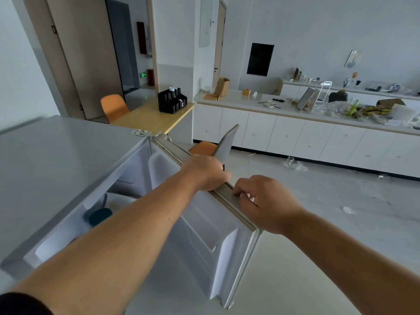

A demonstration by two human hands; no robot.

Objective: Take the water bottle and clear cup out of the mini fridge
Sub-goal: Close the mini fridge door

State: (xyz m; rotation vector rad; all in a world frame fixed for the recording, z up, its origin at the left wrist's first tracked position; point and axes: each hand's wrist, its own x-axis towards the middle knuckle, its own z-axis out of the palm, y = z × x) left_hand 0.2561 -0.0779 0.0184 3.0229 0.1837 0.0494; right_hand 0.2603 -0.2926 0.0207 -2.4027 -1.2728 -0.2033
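Observation:
The grey mini fridge (59, 160) stands at my lower left with its door (204, 235) swung open toward me. My left hand (205, 172) grips the door's top edge, and my right hand (266, 202) grips the same edge a little nearer to me. Inside the fridge I see a dark teal round lid (100, 215) on a shelf, with a clear curved shape (96, 201) just behind it; I cannot tell whether these are the bottle and the cup. My left forearm hides much of the interior.
A grey panel (227, 142) sticks up behind my left hand. A wooden table (150, 119) with a black organiser (172, 102) and orange chairs (113, 108) stands beyond the fridge. A long white counter (295, 137) with clutter runs along the right. Scraps litter the floor (295, 165).

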